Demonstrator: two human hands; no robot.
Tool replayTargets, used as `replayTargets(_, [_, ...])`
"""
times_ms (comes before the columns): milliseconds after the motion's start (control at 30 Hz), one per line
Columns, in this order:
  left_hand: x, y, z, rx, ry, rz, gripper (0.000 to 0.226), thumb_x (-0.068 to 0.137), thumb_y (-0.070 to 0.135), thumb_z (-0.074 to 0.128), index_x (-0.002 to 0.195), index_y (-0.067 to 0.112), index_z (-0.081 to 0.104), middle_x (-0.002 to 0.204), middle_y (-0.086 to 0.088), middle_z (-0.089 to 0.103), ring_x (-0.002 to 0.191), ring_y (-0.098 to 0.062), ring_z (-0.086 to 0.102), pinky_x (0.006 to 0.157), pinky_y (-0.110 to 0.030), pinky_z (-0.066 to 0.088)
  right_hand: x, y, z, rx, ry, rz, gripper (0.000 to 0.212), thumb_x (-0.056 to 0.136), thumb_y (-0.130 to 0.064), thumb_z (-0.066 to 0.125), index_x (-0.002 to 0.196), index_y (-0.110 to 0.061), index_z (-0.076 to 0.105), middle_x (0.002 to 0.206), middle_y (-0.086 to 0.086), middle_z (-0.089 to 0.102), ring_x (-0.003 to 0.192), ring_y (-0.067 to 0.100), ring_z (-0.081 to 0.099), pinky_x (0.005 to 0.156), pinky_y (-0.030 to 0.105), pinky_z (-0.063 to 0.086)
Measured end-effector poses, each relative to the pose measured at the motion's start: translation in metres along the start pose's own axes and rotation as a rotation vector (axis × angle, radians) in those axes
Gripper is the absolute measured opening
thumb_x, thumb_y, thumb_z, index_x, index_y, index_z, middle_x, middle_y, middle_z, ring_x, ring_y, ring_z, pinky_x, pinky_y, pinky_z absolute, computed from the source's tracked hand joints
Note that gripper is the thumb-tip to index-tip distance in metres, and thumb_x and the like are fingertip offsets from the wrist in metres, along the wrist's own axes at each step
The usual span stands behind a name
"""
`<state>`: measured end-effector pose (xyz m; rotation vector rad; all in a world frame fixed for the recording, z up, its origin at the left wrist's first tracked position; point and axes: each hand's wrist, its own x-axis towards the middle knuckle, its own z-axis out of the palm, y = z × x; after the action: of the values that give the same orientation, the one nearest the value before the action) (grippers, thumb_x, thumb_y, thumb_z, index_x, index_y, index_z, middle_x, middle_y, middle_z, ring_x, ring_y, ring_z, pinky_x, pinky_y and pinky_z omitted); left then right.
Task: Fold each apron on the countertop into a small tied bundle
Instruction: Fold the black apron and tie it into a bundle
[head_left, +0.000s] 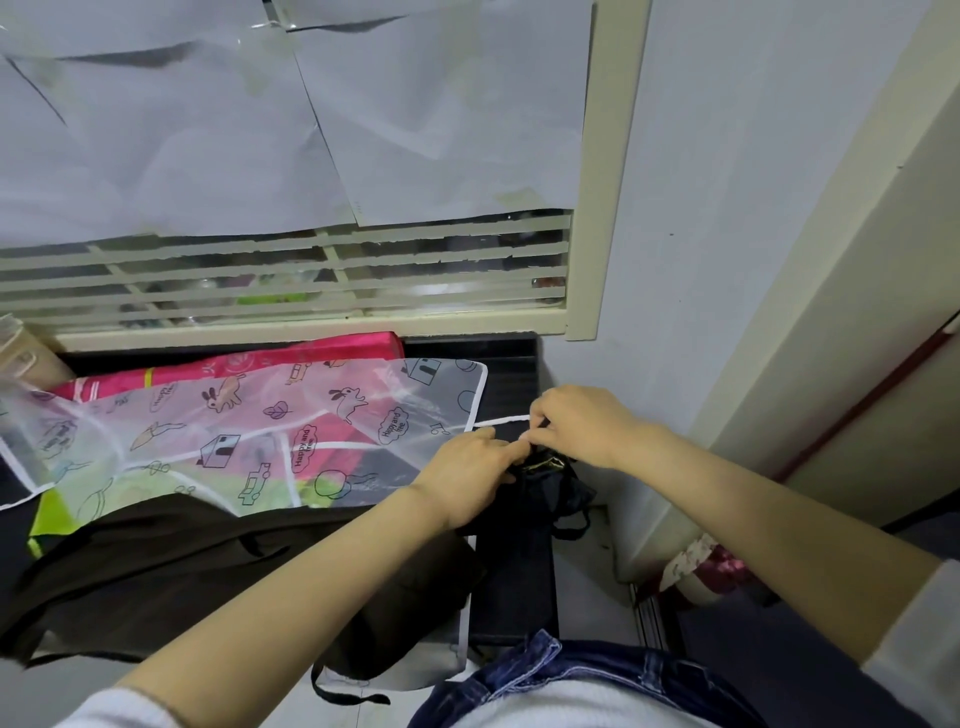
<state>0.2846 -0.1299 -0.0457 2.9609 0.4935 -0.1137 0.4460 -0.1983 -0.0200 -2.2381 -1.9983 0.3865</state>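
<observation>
A small black apron bundle (545, 486) lies on the dark countertop (511, 577) at the right end, with a thin black strap looping off its right side. My left hand (470, 475) holds the bundle's top from the left. My right hand (576, 423) pinches something at the bundle's top from above; its fingers hide what it is. A translucent apron (249, 436) printed with rabbits and houses lies spread to the left. Beneath it are a pink apron (234, 366) and a green one (52, 514). A dark brown apron (156, 561) lies in front.
A louvred window (291, 275) covered with white paper runs along the back of the counter. A white wall stands at the right. The counter's right edge drops to the floor, where a floral cloth (701, 566) lies. A beige container (26, 358) stands at the far left.
</observation>
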Motion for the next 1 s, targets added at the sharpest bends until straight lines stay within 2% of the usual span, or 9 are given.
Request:
replayTargets(133, [0.005, -0.008, -0.002, -0.189, 0.044, -0.212, 0.022, 0.094, 0.014, 0.049, 0.116, 0.014, 0.050, 0.102, -0.010, 0.059, 0.097, -0.028, 0.052, 0.078, -0.038, 0.045, -0.004, -0.006, 0.004, 0.131, 0.093, 0.045, 0.023, 0.095, -0.034, 0.050, 0.087, -0.017, 0.063, 0.096, -0.002, 0.064, 0.085, 0.019, 0.057, 0.068, 0.030, 0.042])
replayTargets(233, [0.011, -0.022, 0.000, -0.255, 0.069, -0.317, 0.008, 0.094, 0.017, 0.051, 0.096, 0.015, 0.044, 0.097, -0.013, 0.059, 0.092, -0.032, 0.053, 0.071, -0.037, 0.042, -0.011, -0.012, 0.010, 0.214, 0.141, 0.044, 0.023, 0.095, -0.031, 0.049, 0.092, -0.020, 0.068, 0.095, -0.006, 0.064, 0.085, 0.018, 0.058, 0.069, 0.030, 0.043])
replayTargets(333, [0.015, -0.032, -0.004, -0.309, 0.077, -0.383, 0.019, 0.093, 0.016, 0.053, 0.088, 0.018, 0.035, 0.090, -0.013, 0.058, 0.086, -0.032, 0.051, 0.070, -0.037, 0.040, -0.019, -0.017, 0.020, 0.262, 0.123, 0.026, 0.023, 0.096, -0.028, 0.047, 0.095, -0.021, 0.069, 0.096, -0.006, 0.065, 0.086, 0.018, 0.059, 0.076, 0.034, 0.048])
replayTargets(433, [0.018, -0.037, -0.008, -0.347, 0.108, -0.400, 0.020, 0.092, 0.014, 0.055, 0.088, 0.016, 0.036, 0.083, -0.006, 0.053, 0.080, -0.027, 0.047, 0.071, -0.037, 0.041, -0.025, -0.016, 0.027, 0.309, 0.112, 0.025, 0.025, 0.099, -0.029, 0.046, 0.103, -0.019, 0.068, 0.096, -0.004, 0.066, 0.083, 0.015, 0.058, 0.077, 0.028, 0.046])
replayTargets(533, [0.021, -0.041, -0.009, -0.392, 0.117, -0.421, 0.019, 0.092, 0.014, 0.055, 0.087, 0.016, 0.037, 0.083, -0.005, 0.055, 0.082, -0.030, 0.051, 0.073, -0.039, 0.045, -0.028, -0.015, 0.031, 0.316, 0.110, 0.016, 0.026, 0.100, -0.029, 0.045, 0.103, -0.017, 0.068, 0.095, -0.004, 0.066, 0.085, 0.016, 0.060, 0.090, 0.026, 0.040])
replayTargets(667, [0.023, -0.045, -0.006, -0.473, 0.128, -0.465, 0.018, 0.091, 0.013, 0.057, 0.087, 0.014, 0.039, 0.085, -0.005, 0.056, 0.082, -0.030, 0.052, 0.076, -0.040, 0.045, -0.030, -0.014, 0.037, 0.294, 0.071, -0.002, 0.028, 0.101, -0.031, 0.042, 0.101, -0.015, 0.066, 0.088, -0.008, 0.057, 0.086, 0.015, 0.058, 0.076, 0.025, 0.044])
replayTargets(800, [0.023, -0.049, 0.003, -0.527, 0.125, -0.519, 0.020, 0.091, 0.013, 0.057, 0.084, 0.014, 0.039, 0.083, -0.005, 0.054, 0.080, -0.029, 0.050, 0.071, -0.036, 0.041, -0.032, -0.010, 0.041, 0.292, 0.033, -0.015, 0.029, 0.101, -0.029, 0.041, 0.095, -0.013, 0.064, 0.081, -0.009, 0.053, 0.080, 0.014, 0.055, 0.074, 0.027, 0.045])
replayTargets(900, [0.023, -0.054, 0.004, -0.557, 0.171, -0.561, 0.024, 0.091, 0.010, 0.056, 0.079, 0.016, 0.036, 0.077, 0.000, 0.049, 0.075, -0.026, 0.044, 0.065, -0.031, 0.033, -0.033, -0.009, 0.044, 0.323, 0.014, -0.002, 0.028, 0.101, -0.028, 0.041, 0.083, -0.013, 0.058, 0.081, -0.002, 0.061, 0.076, 0.016, 0.059, 0.073, 0.032, 0.049])
replayTargets(1000, [0.020, -0.058, -0.003, -0.373, 0.128, -0.461, 0.011, 0.093, 0.013, 0.055, 0.091, 0.012, 0.044, 0.084, -0.004, 0.049, 0.083, -0.030, 0.048, 0.068, -0.032, 0.036, -0.028, -0.005, 0.041, 0.348, 0.026, 0.015, 0.027, 0.100, -0.027, 0.043, 0.083, -0.013, 0.058, 0.081, -0.003, 0.064, 0.076, 0.015, 0.060, 0.075, 0.036, 0.050])
